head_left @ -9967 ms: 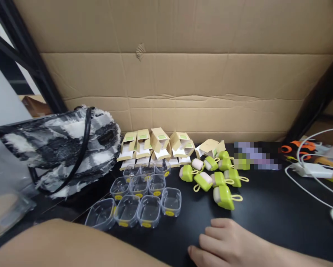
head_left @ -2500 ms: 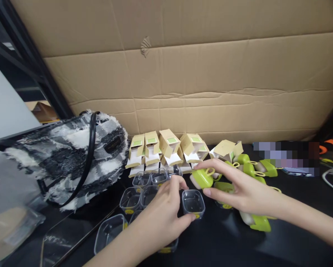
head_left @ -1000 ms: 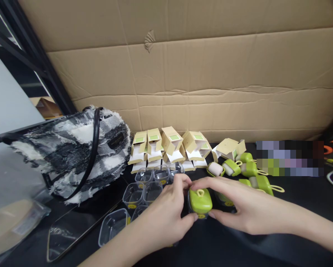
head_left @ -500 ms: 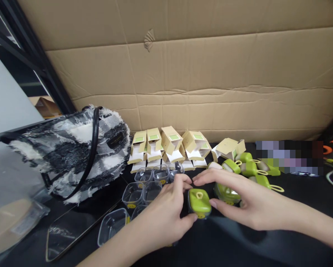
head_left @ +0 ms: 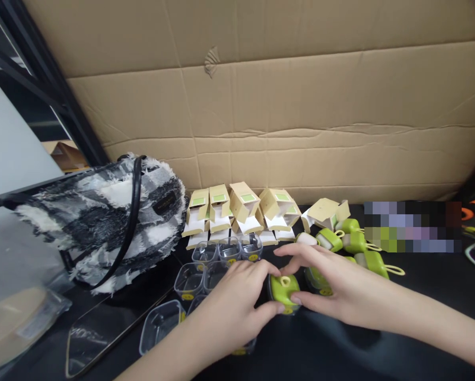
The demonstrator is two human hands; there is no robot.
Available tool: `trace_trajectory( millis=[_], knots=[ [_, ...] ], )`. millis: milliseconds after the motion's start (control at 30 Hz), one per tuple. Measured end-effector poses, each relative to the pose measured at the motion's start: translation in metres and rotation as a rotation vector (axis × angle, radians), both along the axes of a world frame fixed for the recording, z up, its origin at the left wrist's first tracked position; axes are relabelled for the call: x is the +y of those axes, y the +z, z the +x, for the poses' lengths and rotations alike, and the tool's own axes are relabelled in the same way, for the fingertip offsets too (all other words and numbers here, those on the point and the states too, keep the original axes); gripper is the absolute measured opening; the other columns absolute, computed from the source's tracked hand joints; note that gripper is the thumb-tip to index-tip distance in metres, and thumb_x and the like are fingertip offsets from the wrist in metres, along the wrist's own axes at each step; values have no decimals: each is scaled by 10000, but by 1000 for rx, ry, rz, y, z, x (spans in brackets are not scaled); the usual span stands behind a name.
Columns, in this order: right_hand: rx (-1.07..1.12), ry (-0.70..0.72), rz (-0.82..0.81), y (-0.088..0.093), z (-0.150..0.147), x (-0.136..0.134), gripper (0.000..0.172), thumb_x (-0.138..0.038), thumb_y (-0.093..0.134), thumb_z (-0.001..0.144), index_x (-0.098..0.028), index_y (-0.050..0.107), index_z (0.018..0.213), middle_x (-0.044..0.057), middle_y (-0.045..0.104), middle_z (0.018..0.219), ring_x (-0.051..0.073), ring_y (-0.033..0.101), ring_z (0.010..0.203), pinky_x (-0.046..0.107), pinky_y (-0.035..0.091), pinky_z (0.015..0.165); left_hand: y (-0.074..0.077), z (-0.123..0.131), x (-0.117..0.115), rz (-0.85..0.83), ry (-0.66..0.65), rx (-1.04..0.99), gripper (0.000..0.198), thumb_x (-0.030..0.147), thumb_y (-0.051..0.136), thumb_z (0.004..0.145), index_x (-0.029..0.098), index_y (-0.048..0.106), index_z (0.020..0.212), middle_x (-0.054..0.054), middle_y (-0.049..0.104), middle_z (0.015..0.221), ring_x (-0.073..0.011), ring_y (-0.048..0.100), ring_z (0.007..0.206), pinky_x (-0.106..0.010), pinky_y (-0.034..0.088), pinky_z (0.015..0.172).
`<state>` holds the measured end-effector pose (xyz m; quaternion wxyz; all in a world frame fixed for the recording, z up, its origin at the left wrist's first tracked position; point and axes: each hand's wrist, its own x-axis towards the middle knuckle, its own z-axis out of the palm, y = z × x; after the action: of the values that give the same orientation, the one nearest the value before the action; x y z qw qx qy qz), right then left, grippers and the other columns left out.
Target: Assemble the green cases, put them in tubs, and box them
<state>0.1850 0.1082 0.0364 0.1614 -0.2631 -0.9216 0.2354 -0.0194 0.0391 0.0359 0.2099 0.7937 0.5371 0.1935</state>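
Observation:
A green piece with a pale yellow loop [head_left: 285,288] sits on a small clear container [head_left: 289,309] that has a yellow label. My left hand [head_left: 247,296] curls round the container's left side, thumb at the front and fingers at the back. Over the green top, my right hand [head_left: 328,278] grips with its thumb at the right edge and its fingertips behind. Another green-topped container [head_left: 319,281] stands partly hidden behind my right hand. Further back on the right lie several green pieces with loops [head_left: 374,263], some with whitish bodies.
Several clear containers [head_left: 189,280] are grouped on the left, some under my left forearm. Opened small cardboard boxes [head_left: 245,203] line the back, before a large cardboard sheet [head_left: 280,95]. A shaggy black-and-white bag [head_left: 114,222] and a plastic-wrapped item [head_left: 18,323] are at left.
My right hand has moved left and closed its thumb and fingers on the green top. My left fingers have come in against its back left side.

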Motion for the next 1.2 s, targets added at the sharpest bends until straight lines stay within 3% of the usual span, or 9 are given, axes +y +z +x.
trace_trajectory(
  millis=[267, 367, 467, 633, 700, 767, 833, 967, 1200],
  knots=[
    [-28, -11, 43, 2, -4, 5, 442, -247, 668, 858, -267, 491, 1263, 20, 724, 1021, 255, 564, 1139, 415, 462, 945, 0, 2, 1, 104, -95, 185, 224, 166, 652, 904, 95, 706, 1110, -156, 694, 1244, -368, 574, 1199, -554, 386, 1073],
    [-33, 13, 72, 6, -4, 7, 458, -262, 689, 845, -273, 503, 1263, 5, 731, 988, 244, 564, 1133, 382, 465, 934, 2, -1, 1, 145, -109, 231, 208, 242, 671, 902, 159, 743, 1079, -88, 725, 1210, -327, 595, 1175, -490, 432, 1060],
    [-38, 39, 131, 7, -3, 3, 617, -312, 760, 774, -264, 482, 1322, 21, 721, 1061, 269, 542, 1171, 404, 457, 966, 5, -5, 1, 164, -104, 227, 211, 299, 717, 869, 192, 756, 1047, -43, 749, 1154, -301, 601, 1163, -448, 457, 1048],
    [-36, 36, 258, 0, -7, -3, 812, -252, 752, 764, -195, 347, 1466, 114, 642, 1290, 293, 554, 1179, 436, 454, 984, 20, -13, -3, 165, -85, 284, 536, 450, 655, 892, 179, 578, 1348, -96, 627, 1366, -330, 518, 1272, -532, 412, 1082],
    [-38, 23, 301, -2, -8, 0, 784, -233, 717, 783, -193, 341, 1469, 114, 671, 1251, 303, 570, 1171, 473, 440, 999, 28, -20, -6, 150, -57, 298, 735, 559, 716, 794, 179, 528, 1393, -122, 589, 1403, -358, 462, 1322, -567, 383, 1099],
    [-38, -9, 341, -4, -9, 5, 717, -219, 678, 801, -179, 365, 1445, 120, 696, 1207, 315, 586, 1170, 520, 419, 1017, 33, -27, -10, 99, -50, 311, 836, 630, 809, 624, 217, 606, 1321, -126, 565, 1420, -401, 386, 1374, -616, 342, 1109],
    [-41, -49, 379, -6, -8, 11, 653, -187, 629, 818, -163, 378, 1421, 133, 703, 1198, 313, 613, 1151, 557, 405, 1027, 35, -33, -14, 28, -57, 333, 829, 544, 904, 498, 246, 669, 1235, -129, 512, 1466, -427, 312, 1416, -638, 316, 1112],
    [-62, -85, 469, -6, -3, 20, 590, -141, 579, 832, -156, 396, 1393, 138, 723, 1157, 299, 667, 1083, 611, 345, 1065, 34, -32, -19, -88, -59, 381, 709, 215, 896, 521, 204, 682, 1197, -190, 377, 1551, -428, 244, 1452, -615, 364, 1086],
    [-31, -107, 602, 18, 10, 22, 310, -187, 489, 928, -172, 577, 1225, 93, 741, 1003, 271, 692, 954, 549, 415, 999, 37, -26, -23, -148, -25, 326, 639, 155, 828, 556, 182, 671, 1175, -188, 385, 1547, -427, 256, 1448, -633, 362, 1083]
  ],
)
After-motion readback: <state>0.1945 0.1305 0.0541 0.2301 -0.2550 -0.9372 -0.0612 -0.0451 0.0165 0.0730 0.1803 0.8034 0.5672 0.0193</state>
